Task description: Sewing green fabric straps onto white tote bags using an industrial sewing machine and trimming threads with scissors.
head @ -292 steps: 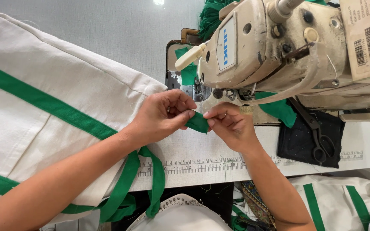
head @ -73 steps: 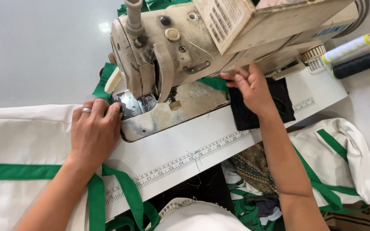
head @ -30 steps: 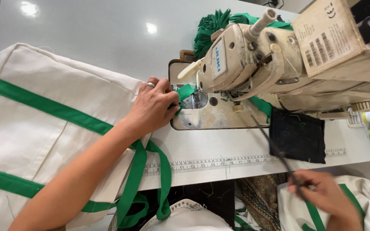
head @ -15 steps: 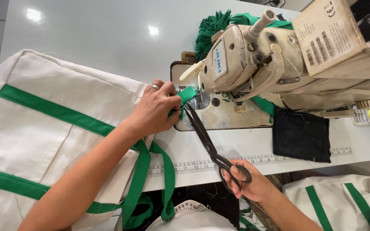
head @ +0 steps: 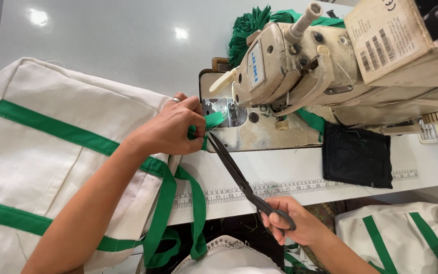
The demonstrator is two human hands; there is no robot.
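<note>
Head view: left hand (head: 166, 131) is pinching the green strap end (head: 210, 122) taut beside the sewing machine (head: 300, 66), while right hand (head: 292, 228), fingers closed through the scissors (head: 239, 175) handles, is bringing blades to it; cutting cleanly likely needs steady tension, fingertips clear.

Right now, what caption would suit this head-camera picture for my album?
Left hand pinches green strap at the sewing machine; right hand brings black scissors to it.

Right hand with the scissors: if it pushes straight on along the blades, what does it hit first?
Probably the green strap pinched by the left hand; the scissors tips in the right hand already sit at it. Depth unclear.
</note>
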